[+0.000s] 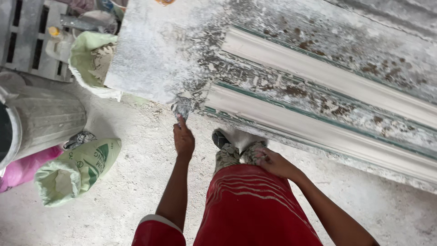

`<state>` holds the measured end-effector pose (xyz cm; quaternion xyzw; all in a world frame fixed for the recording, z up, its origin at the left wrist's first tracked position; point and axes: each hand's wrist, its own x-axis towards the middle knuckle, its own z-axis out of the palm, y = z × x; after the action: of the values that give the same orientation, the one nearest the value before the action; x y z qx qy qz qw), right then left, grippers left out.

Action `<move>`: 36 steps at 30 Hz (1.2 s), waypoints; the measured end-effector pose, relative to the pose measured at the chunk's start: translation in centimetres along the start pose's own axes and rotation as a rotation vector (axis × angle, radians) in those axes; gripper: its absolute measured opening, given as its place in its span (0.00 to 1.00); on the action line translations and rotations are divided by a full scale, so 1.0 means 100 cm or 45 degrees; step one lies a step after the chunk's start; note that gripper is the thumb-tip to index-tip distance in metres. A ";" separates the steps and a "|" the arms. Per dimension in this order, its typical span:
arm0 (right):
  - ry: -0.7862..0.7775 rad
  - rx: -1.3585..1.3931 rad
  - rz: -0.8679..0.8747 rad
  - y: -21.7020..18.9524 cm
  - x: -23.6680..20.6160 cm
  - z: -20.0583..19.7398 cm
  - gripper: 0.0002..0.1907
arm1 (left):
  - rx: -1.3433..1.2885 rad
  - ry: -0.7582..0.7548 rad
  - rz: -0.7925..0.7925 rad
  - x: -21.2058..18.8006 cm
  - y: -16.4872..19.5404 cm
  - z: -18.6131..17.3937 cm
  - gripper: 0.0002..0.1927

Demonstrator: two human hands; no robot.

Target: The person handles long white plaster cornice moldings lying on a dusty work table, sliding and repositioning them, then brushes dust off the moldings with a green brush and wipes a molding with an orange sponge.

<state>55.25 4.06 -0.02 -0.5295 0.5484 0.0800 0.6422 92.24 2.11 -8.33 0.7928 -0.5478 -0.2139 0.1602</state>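
The left hand reaches forward to the near edge of the work table, fingers closed on a small plaster-coated tool, a scraper or trowel by its look; its exact kind cannot be told. The tool's tip rests against the table edge, just left of the nearer of two long white plaster mouldings lying side by side on the stained, dusty tabletop. The right hand hangs lower, fingers loosely curled against a grey, plaster-caked cloth at the top of the red striped garment; whether it grips the cloth cannot be told. To the left on the powdery floor stand a ribbed grey metal bin, a slumped green-printed sack with an open mouth, and a pink bag. A second open sack leans against the table's left end.
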 end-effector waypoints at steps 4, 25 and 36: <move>0.220 0.080 0.039 0.059 -0.004 0.000 0.26 | 0.216 -1.174 -0.311 -0.070 -0.040 0.000 0.55; 1.475 0.588 -0.006 0.138 -0.030 -0.004 0.52 | 0.340 -0.501 1.274 0.003 0.172 -0.081 0.17; 1.683 0.541 0.282 0.137 0.006 -0.004 0.69 | 0.646 -1.014 1.614 0.104 0.185 -0.107 0.22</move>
<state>45.86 9.32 -8.58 -0.2711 0.8784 -0.3026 0.2518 86.16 -13.89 8.20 0.2055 -0.9434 -0.2180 -0.1425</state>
